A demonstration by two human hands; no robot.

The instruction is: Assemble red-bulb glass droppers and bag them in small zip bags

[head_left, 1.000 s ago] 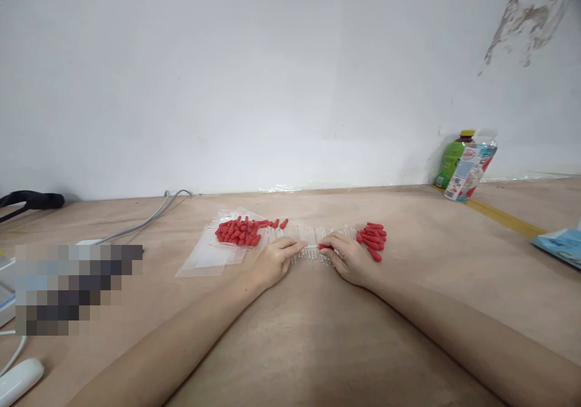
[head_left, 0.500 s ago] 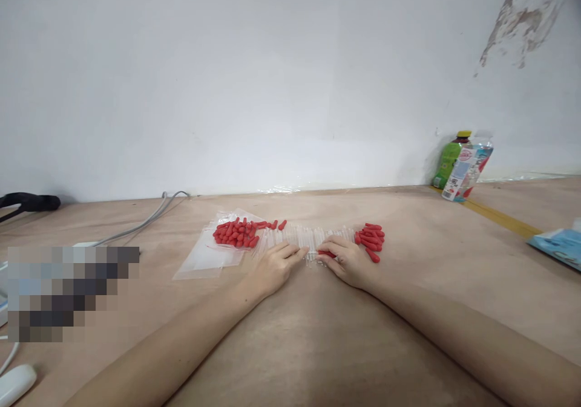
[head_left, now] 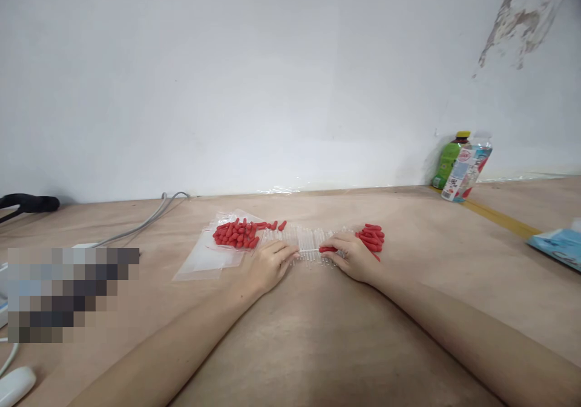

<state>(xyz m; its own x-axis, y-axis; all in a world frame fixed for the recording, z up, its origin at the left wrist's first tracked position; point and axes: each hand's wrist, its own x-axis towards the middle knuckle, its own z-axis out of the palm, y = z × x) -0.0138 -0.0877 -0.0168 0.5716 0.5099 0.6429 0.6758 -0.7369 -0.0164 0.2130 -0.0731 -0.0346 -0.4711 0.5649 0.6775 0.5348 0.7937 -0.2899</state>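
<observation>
My left hand [head_left: 271, 266] pinches one end of a thin clear dropper tube [head_left: 309, 250], held level. At the tube's other end my right hand [head_left: 354, 258] grips a red rubber dropper bulb [head_left: 325, 250]. Bulb and tube meet in line; how deep the tube sits inside is hidden. Beneath and behind both hands lies a row of clear dropper tubes [head_left: 305, 236], side by side. A heap of red bulbs [head_left: 236, 234] rests on clear plastic bags [head_left: 200, 260] to the left. Beside my right hand is a smaller pile of red bulbs [head_left: 373, 236].
Two drink bottles, one green [head_left: 447, 164] and one with a white label [head_left: 465, 174], stand by the wall at right. A blue packet [head_left: 560, 247] lies at the right edge. Grey cables [head_left: 145, 221] and a white mouse-like object [head_left: 17, 385] are on the left.
My hands have moved slightly apart, showing more of the tube between them. My left hand has shifted a little left and now pinches the tube's end; the bulb stays in my right hand.
</observation>
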